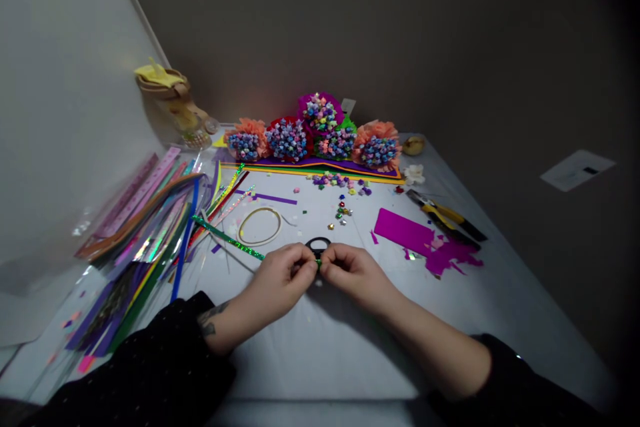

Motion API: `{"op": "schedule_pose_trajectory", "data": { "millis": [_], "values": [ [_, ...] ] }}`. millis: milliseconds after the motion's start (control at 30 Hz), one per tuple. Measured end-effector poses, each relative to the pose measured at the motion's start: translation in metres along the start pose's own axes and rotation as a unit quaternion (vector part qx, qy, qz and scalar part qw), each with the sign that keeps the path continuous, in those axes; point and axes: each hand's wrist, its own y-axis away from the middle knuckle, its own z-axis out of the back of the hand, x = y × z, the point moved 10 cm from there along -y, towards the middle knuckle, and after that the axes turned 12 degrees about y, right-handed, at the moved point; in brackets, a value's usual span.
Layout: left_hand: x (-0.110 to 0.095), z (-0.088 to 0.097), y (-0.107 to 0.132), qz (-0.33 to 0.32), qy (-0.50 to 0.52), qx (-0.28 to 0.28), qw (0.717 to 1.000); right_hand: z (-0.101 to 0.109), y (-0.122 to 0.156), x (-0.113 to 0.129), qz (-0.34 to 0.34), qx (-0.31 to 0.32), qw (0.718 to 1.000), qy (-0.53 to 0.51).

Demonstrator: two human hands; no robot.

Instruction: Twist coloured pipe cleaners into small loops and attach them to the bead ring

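Note:
Both of my hands meet at the front middle of the table. My left hand [287, 273] is closed in a pinch on a shiny green paper strip [233, 242], whose long tail runs out to the upper left. Fingertips of my right hand [355, 273] pinch the strip's green end, which shows only as a small bit between the hands. Just beyond the fingertips lie scissors, with a black handle loop [318, 243] in sight and the rest hidden. Small folded paper stars [343, 211] are scattered farther back.
Paper strips [155, 220] pile up at left, near a yellow-ringed hoop [259, 225]. Yellow-handled pliers [445, 217] and magenta crepe paper [407, 230] lie at right. Star-filled paper bouquets [287, 139] line the back beside a boot-shaped pot [177, 107].

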Motion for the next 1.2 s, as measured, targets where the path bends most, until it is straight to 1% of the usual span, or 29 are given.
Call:
{"op": "schedule_pose_trajectory", "data": {
  "millis": [100,167,233,333,400,467,567,733,967,1100,1200],
  "values": [
    [0.0,0.001,0.0,0.003,0.026,0.002,1.0,0.004,0.002,0.006,0.027,-0.022,0.999,0.034],
    [-0.002,0.002,0.0,-0.001,0.047,-0.001,0.999,0.011,0.004,0.013,0.057,-0.062,0.993,0.079],
    [-0.004,0.002,0.0,-0.005,0.061,-0.006,0.998,0.02,0.009,0.024,0.1,-0.118,0.98,0.125],
    [-0.008,0.002,0.002,-0.011,0.068,-0.009,0.998,0.031,0.021,0.042,0.174,-0.195,0.948,0.18],
    [-0.011,0.003,0.003,-0.022,0.064,-0.012,0.998,0.033,0.027,0.049,0.201,-0.222,0.931,0.209],
    [-0.014,0.004,0.003,-0.035,0.059,-0.016,0.998,0.034,0.03,0.051,0.207,-0.235,0.923,0.223],
    [-0.014,0.006,0.003,-0.04,0.053,-0.018,0.998,0.033,0.032,0.053,0.215,-0.242,0.92,0.223],
    [-0.01,0.005,0.003,-0.026,0.058,-0.012,0.998,0.032,0.036,0.056,0.233,-0.245,0.917,0.213],
    [-0.006,0.001,0.003,-0.001,0.107,-0.002,0.994,0.029,0.032,0.052,0.224,-0.213,0.932,0.19],
    [-0.006,0.001,0.003,0.002,0.112,0.0,0.994,0.026,0.032,0.054,0.233,-0.193,0.936,0.178],
    [-0.006,0.001,0.002,0.001,0.104,0.004,0.995,0.025,0.029,0.051,0.218,-0.184,0.945,0.16]
  ]
}}
